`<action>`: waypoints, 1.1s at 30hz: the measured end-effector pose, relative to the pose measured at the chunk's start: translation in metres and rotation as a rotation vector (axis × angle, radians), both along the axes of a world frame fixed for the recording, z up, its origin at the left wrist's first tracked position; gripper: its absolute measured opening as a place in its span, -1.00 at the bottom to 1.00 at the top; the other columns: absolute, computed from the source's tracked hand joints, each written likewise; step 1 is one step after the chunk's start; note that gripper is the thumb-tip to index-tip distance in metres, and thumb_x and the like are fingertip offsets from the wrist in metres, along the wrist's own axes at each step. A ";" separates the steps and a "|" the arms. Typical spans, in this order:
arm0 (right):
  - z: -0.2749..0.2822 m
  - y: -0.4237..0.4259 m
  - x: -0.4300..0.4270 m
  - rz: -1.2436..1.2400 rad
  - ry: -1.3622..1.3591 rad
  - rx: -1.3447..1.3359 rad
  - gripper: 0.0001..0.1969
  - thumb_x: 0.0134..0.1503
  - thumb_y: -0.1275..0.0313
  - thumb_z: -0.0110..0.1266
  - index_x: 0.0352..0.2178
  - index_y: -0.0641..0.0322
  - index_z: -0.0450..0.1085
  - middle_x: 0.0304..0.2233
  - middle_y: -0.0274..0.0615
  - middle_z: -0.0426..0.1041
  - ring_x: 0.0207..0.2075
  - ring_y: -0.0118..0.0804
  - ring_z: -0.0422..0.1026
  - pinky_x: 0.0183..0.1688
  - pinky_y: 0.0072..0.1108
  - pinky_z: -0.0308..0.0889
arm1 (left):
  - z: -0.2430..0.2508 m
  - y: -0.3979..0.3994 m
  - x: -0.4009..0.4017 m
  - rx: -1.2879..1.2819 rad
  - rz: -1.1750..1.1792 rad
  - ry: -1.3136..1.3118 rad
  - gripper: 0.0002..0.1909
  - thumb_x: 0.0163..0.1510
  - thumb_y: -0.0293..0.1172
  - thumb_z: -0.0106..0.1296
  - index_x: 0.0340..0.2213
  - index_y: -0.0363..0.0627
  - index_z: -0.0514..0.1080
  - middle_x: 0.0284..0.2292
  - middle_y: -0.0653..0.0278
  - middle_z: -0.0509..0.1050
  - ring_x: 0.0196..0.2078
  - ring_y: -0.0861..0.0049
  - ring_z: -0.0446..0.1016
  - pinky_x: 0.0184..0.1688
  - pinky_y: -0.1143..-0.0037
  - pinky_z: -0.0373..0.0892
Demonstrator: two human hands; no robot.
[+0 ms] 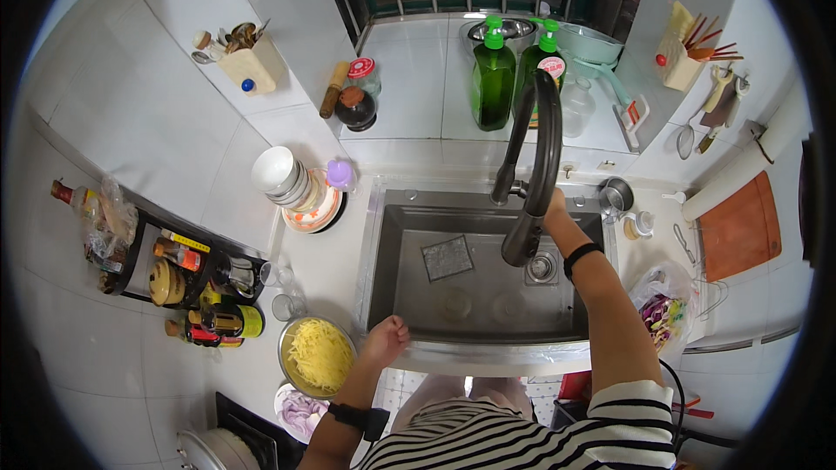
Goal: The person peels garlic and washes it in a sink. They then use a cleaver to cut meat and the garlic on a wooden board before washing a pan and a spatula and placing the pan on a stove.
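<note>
My right hand (555, 203) reaches over the sink to the base of the dark kitchen faucet (543, 163); its fingers are mostly hidden behind the spout, so its grip cannot be told. Loosely curled, my left hand (390, 337) is at the front left edge of the stainless steel sink (418, 313), and nothing shows in it. A grey mesh-like rectangular pad (448, 258) lies on the sink floor, left of the drain strainer (541, 267). To the left of my left hand stands a metal bowl of yellow shreds (320, 354), beside a white bowl of sliced onion (300, 410).
Green pump bottles (491, 88) stand on the ledge behind the faucet. Stacked bowls (277, 173) and drinking glasses (285, 307) are on the left counter. At right are a metal cup (616, 196), a small jar (639, 225) and a plastic bag of chopped vegetables (663, 316).
</note>
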State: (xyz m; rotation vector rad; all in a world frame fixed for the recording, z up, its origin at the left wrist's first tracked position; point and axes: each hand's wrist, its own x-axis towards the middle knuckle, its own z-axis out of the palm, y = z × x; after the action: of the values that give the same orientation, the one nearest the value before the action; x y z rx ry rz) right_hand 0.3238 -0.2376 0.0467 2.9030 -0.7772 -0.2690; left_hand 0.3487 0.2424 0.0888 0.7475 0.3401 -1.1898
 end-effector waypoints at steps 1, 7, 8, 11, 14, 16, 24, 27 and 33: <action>-0.022 -0.002 -0.012 -0.112 -0.281 0.200 -0.61 -0.07 0.56 -0.12 -0.12 0.26 0.21 -0.06 -0.10 0.22 -0.37 -0.17 0.42 -0.36 -0.44 0.34 | 0.008 -0.014 -0.002 -0.001 0.000 0.013 -0.92 -0.16 -0.57 -0.21 -0.61 -0.08 0.22 -0.63 0.35 0.21 -0.59 0.59 0.15 -0.53 0.61 0.13; -0.103 0.133 -0.083 -0.836 -0.909 2.758 -0.91 -0.02 0.47 -0.01 -0.48 0.28 0.32 -0.50 -0.22 0.34 -0.52 -0.26 0.33 -0.36 -0.45 0.34 | -0.027 -0.078 -0.011 0.063 0.141 -0.124 -0.89 -0.11 -0.58 -0.27 -0.58 -0.06 0.23 -0.63 0.38 0.19 -0.59 0.58 0.14 -0.54 0.63 0.11; -0.081 0.167 -0.075 -1.112 -0.951 2.749 -0.84 0.00 0.42 -0.03 -0.43 0.34 0.29 -0.45 -0.19 0.32 -0.44 -0.27 0.33 -0.33 -0.50 0.33 | -0.042 -0.079 -0.007 -0.070 0.162 -0.064 -0.88 -0.10 -0.57 -0.27 -0.57 -0.05 0.25 -0.62 0.37 0.21 -0.59 0.56 0.15 -0.54 0.64 0.11; -0.004 0.226 -0.036 -1.446 -1.185 2.700 -0.77 0.06 0.38 -0.11 -0.40 0.42 0.24 -0.41 -0.18 0.30 -0.50 -0.39 0.31 -0.51 -0.63 0.29 | -0.044 -0.119 -0.008 0.061 0.169 -0.003 -0.87 -0.05 -0.51 -0.28 -0.56 0.00 0.26 -0.60 0.37 0.25 -0.57 0.52 0.19 -0.51 0.65 0.13; -0.008 0.210 -0.039 -1.076 -0.849 3.437 -0.78 0.05 0.32 -0.07 -0.48 0.32 0.27 -0.57 -0.21 0.25 -0.62 -0.47 0.25 -0.71 -0.70 0.13 | -0.022 -0.166 -0.016 0.233 0.155 -0.002 -0.89 0.00 -0.42 -0.27 -0.54 0.01 0.27 -0.53 0.35 0.33 -0.47 0.53 0.27 -0.43 0.64 0.19; -0.009 0.212 -0.046 -0.803 -0.771 3.382 -0.78 0.06 0.30 -0.08 -0.49 0.28 0.28 -0.62 -0.25 0.22 -0.64 -0.50 0.22 -0.74 -0.72 0.10 | -0.037 -0.171 -0.019 0.228 0.153 -0.001 -0.89 0.02 -0.36 -0.25 -0.51 0.01 0.28 -0.48 0.34 0.36 -0.41 0.53 0.32 -0.38 0.61 0.23; 0.006 0.228 -0.070 -0.845 -1.184 1.959 -0.79 0.06 0.46 -0.20 -0.31 0.36 0.31 -0.51 -0.25 0.35 -0.47 -0.45 0.30 -0.37 -0.67 0.21 | -0.001 -0.216 -0.074 0.419 0.166 -0.195 -0.76 0.10 -0.26 -0.30 -0.31 -0.13 0.29 -0.36 0.22 0.37 -0.31 0.50 0.35 -0.29 0.49 0.30; 0.062 0.240 -0.092 -0.791 -1.172 2.148 -0.69 0.05 0.52 -0.21 -0.13 0.34 0.23 -0.34 -0.24 0.35 -0.37 -0.45 0.31 -0.30 -0.66 0.21 | -0.010 -0.214 -0.063 0.469 0.174 -0.366 -0.73 0.10 -0.27 -0.32 -0.26 -0.14 0.28 -0.31 0.16 0.36 -0.27 0.47 0.34 -0.24 0.50 0.29; 0.039 0.233 -0.061 -0.949 -1.146 2.269 -0.61 0.09 0.27 -0.16 -0.09 0.26 0.21 -0.24 -0.24 0.32 -0.29 -0.45 0.30 -0.23 -0.63 0.21 | -0.120 -0.180 -0.029 0.483 -0.166 -0.892 -0.59 0.00 -0.21 -0.18 -0.10 -0.05 0.29 -0.26 0.01 0.41 -0.27 0.18 0.41 -0.24 0.33 0.30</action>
State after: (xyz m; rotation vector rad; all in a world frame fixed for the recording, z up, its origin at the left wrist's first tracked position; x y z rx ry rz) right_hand 0.2632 -0.0049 0.0857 -0.4201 0.6929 -0.3012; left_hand 0.3200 0.0625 -0.0311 1.6611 -0.1986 -0.8160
